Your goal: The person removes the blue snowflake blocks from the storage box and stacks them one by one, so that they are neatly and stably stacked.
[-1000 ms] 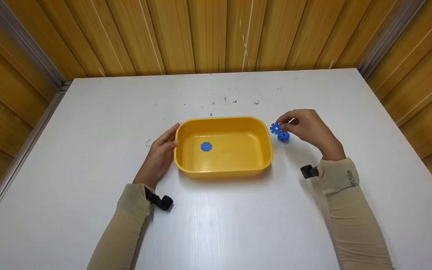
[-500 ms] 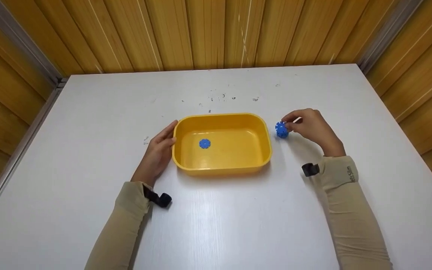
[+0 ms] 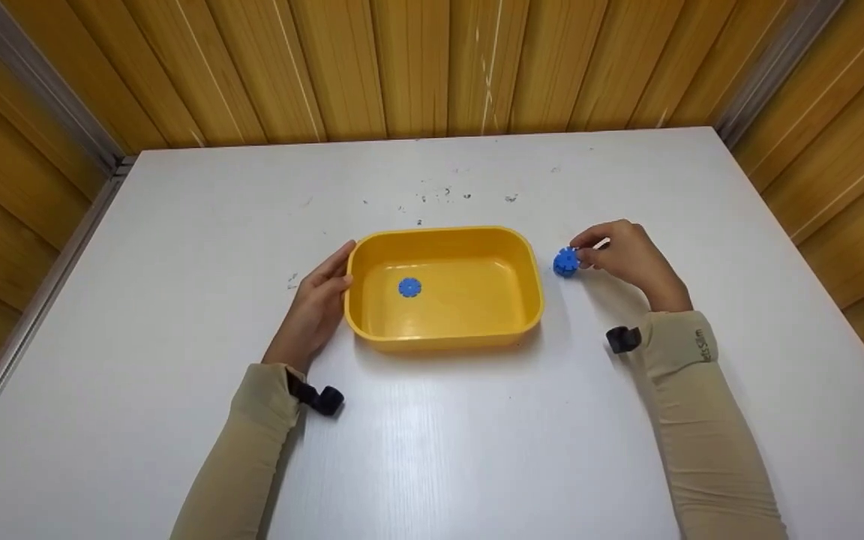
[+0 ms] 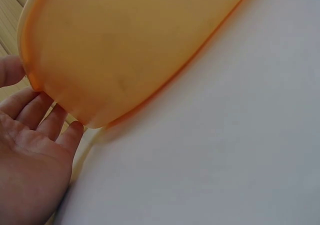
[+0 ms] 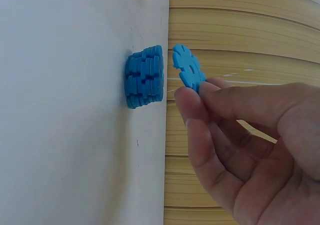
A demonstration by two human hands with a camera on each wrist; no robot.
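Note:
My left hand (image 3: 317, 307) rests against the left end of a yellow plastic basin (image 3: 447, 343). In the left wrist view its fingers (image 4: 34, 110) touch the outer wall under the rim. One blue notched snowflake disc (image 3: 410, 287) lies flat inside the basin, left of its middle. Beyond the basin's right end, my right hand (image 3: 623, 259) pinches another blue notched disc (image 5: 189, 67) by its edge between thumb and fingers. That disc is tilted and held just above a stack of blue notched discs (image 5: 145, 77), with a gap between them in the right wrist view.
The basin stands on a white table (image 3: 432, 442) with small dark marks behind it. Yellow wood-patterned panels (image 3: 417, 67) rise along the back and sides. A black wrist camera (image 3: 622, 340) sticks out from each sleeve.
My right hand has shifted slightly right with its pinched disc, which now hangs over the stack instead of to its left. My left hand stays at the basin.

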